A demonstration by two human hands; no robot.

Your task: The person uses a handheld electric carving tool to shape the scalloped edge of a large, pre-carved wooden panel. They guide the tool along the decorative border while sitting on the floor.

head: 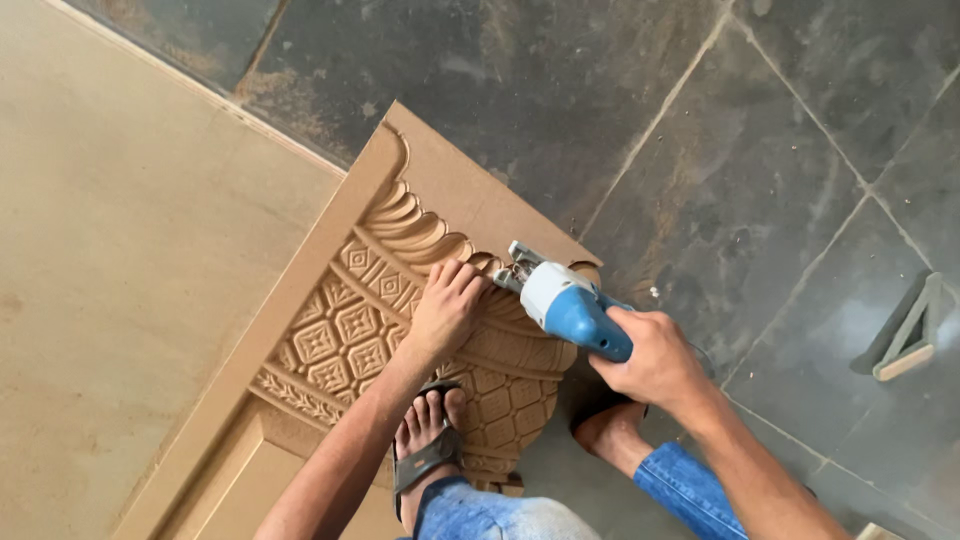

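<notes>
A carved brown wooden panel (pixel 345 330) with diamond and scroll patterns lies slanted across the floor. My left hand (pixel 447 308) presses flat on its carved face, fingers near the tool's front. My right hand (pixel 655 358) grips the rear of a blue and white power jigsaw (pixel 562 305), whose metal base sits at the panel's scalloped right edge. My left foot in a sandal (pixel 428 445) rests on the panel's lower carved part. My right foot (pixel 612 432) stands on the floor beside the panel.
Dark grey stone tiles (pixel 740 160) cover the floor to the right and above. A large plain tan board (pixel 110 300) lies on the left. A small wooden triangular frame (pixel 905 345) rests on the tiles at the right edge.
</notes>
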